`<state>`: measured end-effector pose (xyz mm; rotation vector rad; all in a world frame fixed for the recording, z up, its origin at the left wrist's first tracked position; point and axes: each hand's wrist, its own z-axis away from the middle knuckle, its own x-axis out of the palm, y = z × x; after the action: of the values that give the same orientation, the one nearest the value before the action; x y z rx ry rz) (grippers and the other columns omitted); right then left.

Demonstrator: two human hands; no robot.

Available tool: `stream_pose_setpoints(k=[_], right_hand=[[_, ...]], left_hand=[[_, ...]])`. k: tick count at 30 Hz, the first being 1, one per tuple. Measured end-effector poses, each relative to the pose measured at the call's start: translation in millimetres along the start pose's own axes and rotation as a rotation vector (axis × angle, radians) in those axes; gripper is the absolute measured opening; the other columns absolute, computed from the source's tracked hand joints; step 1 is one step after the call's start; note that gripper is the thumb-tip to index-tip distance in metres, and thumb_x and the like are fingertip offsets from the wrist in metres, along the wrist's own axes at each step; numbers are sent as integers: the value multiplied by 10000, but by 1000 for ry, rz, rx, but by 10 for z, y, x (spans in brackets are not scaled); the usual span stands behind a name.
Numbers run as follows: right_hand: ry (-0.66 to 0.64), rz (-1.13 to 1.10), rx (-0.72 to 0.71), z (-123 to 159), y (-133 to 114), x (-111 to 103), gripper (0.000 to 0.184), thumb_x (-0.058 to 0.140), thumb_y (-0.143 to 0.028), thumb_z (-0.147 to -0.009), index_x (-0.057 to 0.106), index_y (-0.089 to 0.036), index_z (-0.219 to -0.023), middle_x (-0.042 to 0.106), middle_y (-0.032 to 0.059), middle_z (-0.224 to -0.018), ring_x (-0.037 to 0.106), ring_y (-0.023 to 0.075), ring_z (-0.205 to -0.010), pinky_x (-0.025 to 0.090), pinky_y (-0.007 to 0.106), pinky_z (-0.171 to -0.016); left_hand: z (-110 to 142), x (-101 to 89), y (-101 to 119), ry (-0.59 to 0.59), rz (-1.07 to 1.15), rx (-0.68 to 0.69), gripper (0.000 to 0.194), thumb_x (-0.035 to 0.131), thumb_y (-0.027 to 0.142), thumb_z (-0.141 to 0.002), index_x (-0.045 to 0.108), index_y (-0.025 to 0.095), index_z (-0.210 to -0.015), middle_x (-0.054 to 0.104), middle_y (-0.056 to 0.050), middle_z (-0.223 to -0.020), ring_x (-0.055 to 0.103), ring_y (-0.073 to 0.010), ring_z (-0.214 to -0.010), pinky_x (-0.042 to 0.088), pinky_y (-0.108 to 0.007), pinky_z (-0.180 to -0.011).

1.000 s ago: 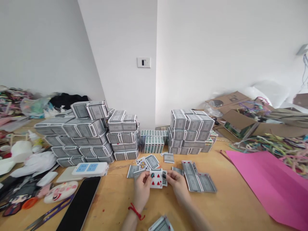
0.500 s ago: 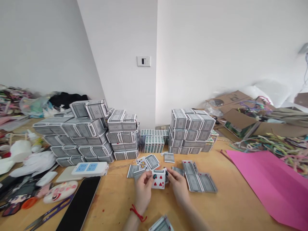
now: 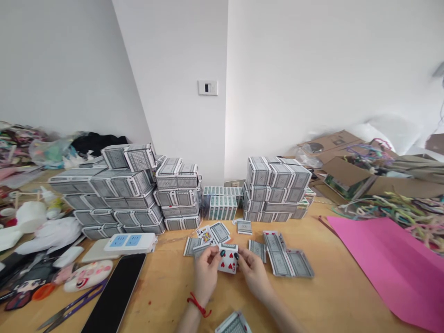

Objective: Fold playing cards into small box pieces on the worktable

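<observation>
A playing card with red hearts [image 3: 228,262] is held upright over the table, its top edge folded over so a strip of patterned back shows. My left hand [image 3: 206,270] pinches its left side, thumb on the face. At the right side my right hand [image 3: 255,273] grips the same card, thumb near the upper corner. Just beyond lie loose cards, among them a king of clubs [image 3: 207,235] and a face-down card [image 3: 219,232]. Right of my hands rests a piece of joined folded cards [image 3: 279,256]. Another folded-card piece [image 3: 234,323] lies near the front edge.
Stacked card blocks stand at the left [image 3: 121,185] and right [image 3: 277,185], with small card boxes [image 3: 223,208] between. A black phone [image 3: 116,291], scissors [image 3: 72,305] and a white power strip [image 3: 130,243] lie left. Pink paper [image 3: 385,268] and a cardboard box [image 3: 381,182] are right.
My right hand has shifted slightly left, and its thumb now presses on the card's face near the top. The card is tilted a little. My left hand keeps its hold.
</observation>
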<state>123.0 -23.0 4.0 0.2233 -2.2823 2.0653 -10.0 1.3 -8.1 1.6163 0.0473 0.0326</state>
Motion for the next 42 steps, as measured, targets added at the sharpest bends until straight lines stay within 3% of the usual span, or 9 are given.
stream_pose_setpoints(k=[5,10,12,18,21,24,29,36,42], right_hand=[[98,79,-4,4,47,-25,384,531,-492,-706,624,-156,-867,670,79,-802,600,232,-746,464,320,-683],[114,-39,79,-30,80,-96,386,597,-484,-654,617,-141,-830,665,65,-723,596,200,-638,462,293,-590],[87,-116,130,-38,63,-118,369,622,-463,-641,612,-142,-824,662,52,-706,592,178,-598,455,275,-556],[147,-266,200,-52,48,-157,341,679,-414,-595,586,-160,-803,649,28,-674,585,164,-563,448,266,-523],[286,-161,62,-61,75,-172,305,651,-413,-625,570,-170,-789,640,26,-700,587,174,-636,458,278,-593],[406,114,-118,-37,88,-159,216,600,-372,-685,565,-176,-769,625,40,-738,579,189,-717,457,295,-671],[253,523,-335,56,98,-40,114,526,-262,-746,588,-204,-822,630,72,-886,571,210,-870,458,325,-767],[135,775,-502,95,81,62,204,458,-153,-786,588,-235,-919,633,58,-991,554,195,-979,452,333,-845],[132,813,-562,94,73,57,237,401,-145,-821,582,-233,-947,605,70,-1024,530,189,-999,449,339,-848]], left_hand=[[23,17,31,-39,-31,24,134,569,276,-649,584,151,-695,608,-10,-642,553,-154,-598,450,-262,-573],[70,9,130,-193,64,16,339,522,246,-700,541,177,-1031,616,-17,-746,558,-147,-649,454,-249,-591],[66,1,147,-254,123,-16,365,513,228,-704,521,177,-1065,624,-32,-802,569,-153,-686,458,-252,-612],[-1,-28,94,-125,63,-26,193,533,233,-675,596,154,-839,642,-10,-689,577,-157,-633,447,-253,-598],[-20,-52,91,-20,33,-12,192,542,229,-651,609,156,-816,656,-21,-729,589,-171,-674,453,-265,-630],[-17,-59,113,30,52,-25,201,549,243,-646,607,159,-819,662,-29,-736,598,-177,-672,465,-269,-614],[7,-19,79,17,118,-60,264,564,281,-656,593,157,-888,671,-66,-798,617,-197,-685,490,-285,-583],[52,21,40,-55,128,-6,310,564,242,-679,616,189,-980,612,-77,-1070,523,-219,-1031,398,-323,-884],[111,76,113,-208,545,-201,398,585,269,-684,556,207,-1076,567,-83,-1146,519,-235,-1041,425,-359,-862]])
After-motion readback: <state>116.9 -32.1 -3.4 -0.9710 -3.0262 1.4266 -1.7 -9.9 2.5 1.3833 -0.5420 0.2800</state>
